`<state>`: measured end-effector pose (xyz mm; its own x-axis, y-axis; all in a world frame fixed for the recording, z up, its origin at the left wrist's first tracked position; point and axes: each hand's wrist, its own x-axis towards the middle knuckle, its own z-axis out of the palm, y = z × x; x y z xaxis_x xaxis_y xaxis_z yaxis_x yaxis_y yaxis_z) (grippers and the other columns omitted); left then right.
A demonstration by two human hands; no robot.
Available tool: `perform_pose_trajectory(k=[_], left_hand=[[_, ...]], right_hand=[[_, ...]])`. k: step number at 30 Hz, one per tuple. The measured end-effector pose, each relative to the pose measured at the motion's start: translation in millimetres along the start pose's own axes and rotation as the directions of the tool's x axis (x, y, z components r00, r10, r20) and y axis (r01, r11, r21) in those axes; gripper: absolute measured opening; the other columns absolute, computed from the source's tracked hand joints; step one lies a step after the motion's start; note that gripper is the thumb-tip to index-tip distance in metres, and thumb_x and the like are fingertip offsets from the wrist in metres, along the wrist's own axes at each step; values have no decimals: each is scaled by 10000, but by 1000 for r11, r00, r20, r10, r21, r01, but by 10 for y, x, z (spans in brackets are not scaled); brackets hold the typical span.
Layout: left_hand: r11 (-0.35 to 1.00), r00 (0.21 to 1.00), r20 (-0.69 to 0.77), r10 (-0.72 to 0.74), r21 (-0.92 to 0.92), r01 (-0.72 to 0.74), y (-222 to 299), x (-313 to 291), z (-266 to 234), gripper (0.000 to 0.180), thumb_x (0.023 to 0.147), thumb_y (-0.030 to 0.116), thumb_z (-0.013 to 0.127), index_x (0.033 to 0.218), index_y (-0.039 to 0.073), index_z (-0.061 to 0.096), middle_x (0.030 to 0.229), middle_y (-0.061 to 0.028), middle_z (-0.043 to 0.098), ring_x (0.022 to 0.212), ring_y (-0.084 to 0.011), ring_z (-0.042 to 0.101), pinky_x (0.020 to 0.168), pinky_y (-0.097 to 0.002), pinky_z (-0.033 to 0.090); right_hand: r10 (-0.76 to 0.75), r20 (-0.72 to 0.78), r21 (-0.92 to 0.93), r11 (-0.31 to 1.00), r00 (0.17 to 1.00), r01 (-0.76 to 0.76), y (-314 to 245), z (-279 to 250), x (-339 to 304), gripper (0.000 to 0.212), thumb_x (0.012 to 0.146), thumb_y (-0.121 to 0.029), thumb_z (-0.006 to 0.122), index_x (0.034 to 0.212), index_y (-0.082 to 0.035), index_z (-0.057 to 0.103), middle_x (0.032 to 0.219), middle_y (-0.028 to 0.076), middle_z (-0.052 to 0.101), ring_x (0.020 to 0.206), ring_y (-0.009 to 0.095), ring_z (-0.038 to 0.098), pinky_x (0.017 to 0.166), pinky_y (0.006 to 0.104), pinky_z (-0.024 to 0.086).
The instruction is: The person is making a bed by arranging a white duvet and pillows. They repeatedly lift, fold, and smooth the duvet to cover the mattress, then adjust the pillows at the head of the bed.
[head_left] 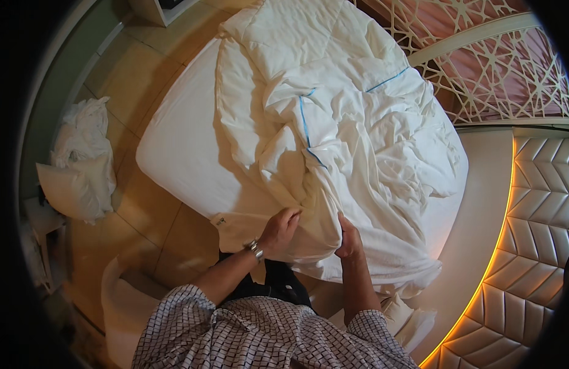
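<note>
A white duvet cover (321, 215) hangs over the near side of the bed, bunched and creased, with thin blue lines of trim on it. My left hand (281, 232) pinches its near edge. My right hand (350, 238) is closed on the same cloth a little to the right, its thumb on top. Between my hands the fabric sags in a loose fold. A thick white duvet (297, 37) lies rumpled across the far part of the bed and runs into the cover; where one ends and the other begins is hard to tell.
The mattress (180, 141) shows a smooth white sheet at left. Pillows and crumpled linen (82, 160) lie on the tiled floor (149, 221). A padded headboard (524, 246) with a lit edge stands at right, a lattice screen (481, 67) at far right. A white chair (121, 307) is at lower left.
</note>
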<state>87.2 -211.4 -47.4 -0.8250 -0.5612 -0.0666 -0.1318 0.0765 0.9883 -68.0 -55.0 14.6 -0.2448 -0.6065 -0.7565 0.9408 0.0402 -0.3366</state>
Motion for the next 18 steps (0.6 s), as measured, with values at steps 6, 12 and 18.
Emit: perform_pose_trajectory(k=[6,12,18], left_hand=[[956,909,295,294,-87,-280,-459,620,909,246,923,137,636,1130,7,608,1067,-136,654,957,-254,643,849,-368,518],[959,521,835,-178,27,284,153,289,854,400,1010,352,411,1105,7,588,1061,-96,662,1026,-210,612,905,-354,479],[901,490,843,-223,-13,433,271,-359,438,424,1018,344,497,1256,8,599,1135,-128,685,1091,-165,602,962,-308,454]], right_hand=[[-44,76,-70,996,996,49,-93,-126,-78,535,1047,-401,442,1406,-6,479,1292,180,620,1147,282,628,994,448,514],[-101,128,50,994,987,95,-529,-337,-309,550,1047,-432,429,1397,-13,484,1280,169,631,1133,285,640,966,453,531],[-205,181,17,979,962,206,-811,-566,-308,556,1058,-388,425,1462,-5,411,1389,163,570,1201,286,612,1006,440,516]])
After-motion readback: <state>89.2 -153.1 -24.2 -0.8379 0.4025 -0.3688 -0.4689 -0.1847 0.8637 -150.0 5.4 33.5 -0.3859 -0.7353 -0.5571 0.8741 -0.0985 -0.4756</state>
